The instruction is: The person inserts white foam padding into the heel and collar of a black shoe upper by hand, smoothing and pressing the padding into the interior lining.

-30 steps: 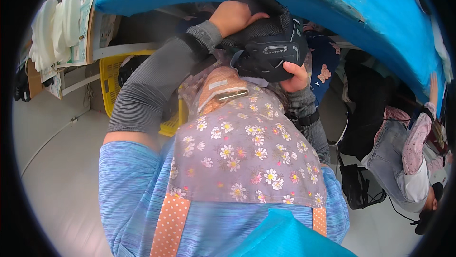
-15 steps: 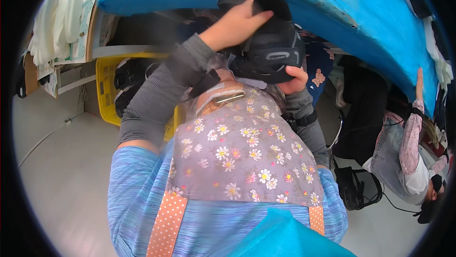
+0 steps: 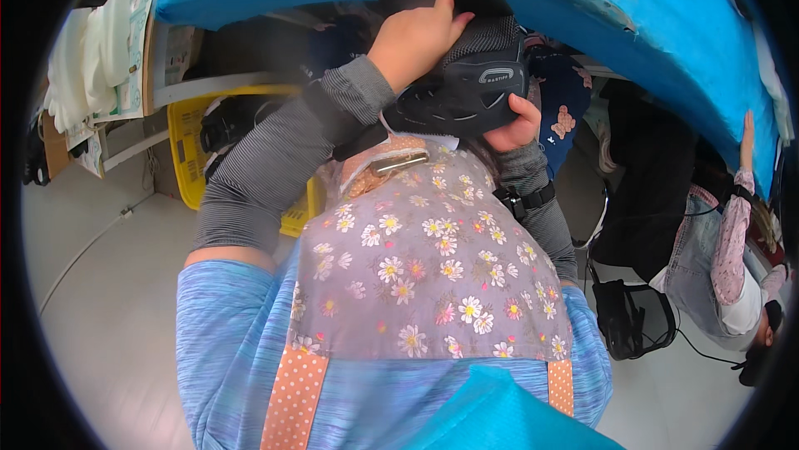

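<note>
I hold a black mesh shoe (image 3: 466, 88) up in front of my chest, just under the blue table edge (image 3: 657, 25). My left hand (image 3: 416, 38) is closed over its top, with the grey sleeve running down to the left. My right hand (image 3: 518, 121) grips the shoe from underneath, on its right side; a black band sits on that wrist. Below the hands I see my flowered apron (image 3: 424, 275) over a blue striped top. The upper part of the shoe is partly hidden by my left hand.
A yellow basket (image 3: 185, 129) with dark things in it stands on the floor at left, beside white cloths (image 3: 91, 50) on a shelf. Another person in a pink sleeve (image 3: 732, 233) sits at right, next to a black bag (image 3: 632, 317). A cable (image 3: 91, 242) lies on the pale floor.
The shoe has risen closer to the table edge. My left hand has slid from the shoe's side up over its top. The right hand keeps its hold underneath.
</note>
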Demonstrator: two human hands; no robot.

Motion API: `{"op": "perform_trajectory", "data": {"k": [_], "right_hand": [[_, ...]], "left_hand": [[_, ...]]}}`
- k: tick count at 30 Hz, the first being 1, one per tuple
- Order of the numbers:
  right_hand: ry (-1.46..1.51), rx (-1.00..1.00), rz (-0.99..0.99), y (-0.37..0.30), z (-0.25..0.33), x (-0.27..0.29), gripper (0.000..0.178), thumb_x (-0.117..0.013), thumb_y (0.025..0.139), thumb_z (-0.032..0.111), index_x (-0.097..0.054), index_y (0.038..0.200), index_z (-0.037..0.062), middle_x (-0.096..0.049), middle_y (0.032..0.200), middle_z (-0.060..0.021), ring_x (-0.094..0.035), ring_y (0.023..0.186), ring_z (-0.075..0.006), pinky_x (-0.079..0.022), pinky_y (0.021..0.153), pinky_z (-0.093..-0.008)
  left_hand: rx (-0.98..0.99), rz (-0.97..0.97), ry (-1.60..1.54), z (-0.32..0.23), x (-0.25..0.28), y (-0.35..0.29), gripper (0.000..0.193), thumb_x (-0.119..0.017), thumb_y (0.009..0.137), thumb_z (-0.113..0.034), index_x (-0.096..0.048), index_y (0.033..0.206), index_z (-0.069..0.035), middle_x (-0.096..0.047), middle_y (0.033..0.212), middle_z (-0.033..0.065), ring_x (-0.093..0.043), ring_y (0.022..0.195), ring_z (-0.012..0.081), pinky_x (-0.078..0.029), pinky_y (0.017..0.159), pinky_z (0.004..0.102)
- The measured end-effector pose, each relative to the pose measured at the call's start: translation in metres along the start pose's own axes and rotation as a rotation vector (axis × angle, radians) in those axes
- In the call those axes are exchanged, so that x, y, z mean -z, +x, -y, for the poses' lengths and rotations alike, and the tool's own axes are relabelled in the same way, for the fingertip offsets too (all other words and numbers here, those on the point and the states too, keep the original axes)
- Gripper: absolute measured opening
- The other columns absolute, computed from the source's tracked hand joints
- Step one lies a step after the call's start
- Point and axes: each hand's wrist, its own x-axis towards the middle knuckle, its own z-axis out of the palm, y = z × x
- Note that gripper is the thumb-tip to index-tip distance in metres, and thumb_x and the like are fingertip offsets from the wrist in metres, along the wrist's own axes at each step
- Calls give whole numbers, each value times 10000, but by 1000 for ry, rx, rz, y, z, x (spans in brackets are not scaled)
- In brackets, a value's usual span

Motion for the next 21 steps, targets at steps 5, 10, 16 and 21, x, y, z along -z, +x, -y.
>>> {"op": "perform_trajectory", "data": {"k": [5, 10, 16, 21], "right_hand": [[8, -9, 14, 0, -3, 17, 696, -600, 811, 203, -388, 1439, -9, -488, 1429, -211, -463, 1329, -377, -317, 1157, -519], [113, -64, 18, 4, -1, 15, 671, -597, 802, 194, -414, 1410, -22, -501, 1415, -214, -477, 1314, -386, -331, 1145, -532], [36, -12, 248, -2, 9, 13, 632, -614, 773, 178, -457, 1343, -47, -544, 1348, -243, -532, 1255, -391, -386, 1103, -538], [86, -28, 99, 5, 2, 14, 642, -622, 766, 180, -465, 1346, -44, -550, 1348, -229, -535, 1249, -385, -385, 1109, -521]], "left_hand": [[-74, 7, 29, -2, -14, 3, 367, -545, 984, -355, -531, 1006, 11, -637, 620, 173, -663, 590, 337, -520, 491, 421], [-10, -74, -7, 0, -17, -4, 347, -546, 984, -359, -536, 1000, -13, -635, 622, 172, -653, 596, 363, -513, 503, 441], [14, -142, 12, -20, 12, -6, 351, -564, 974, -387, -558, 974, -36, -624, 598, 173, -638, 552, 363, -491, 462, 431], [41, -80, 63, -13, -8, -3, 354, -557, 980, -376, -561, 999, -23, -628, 593, 174, -639, 539, 362, -500, 460, 432]]}}
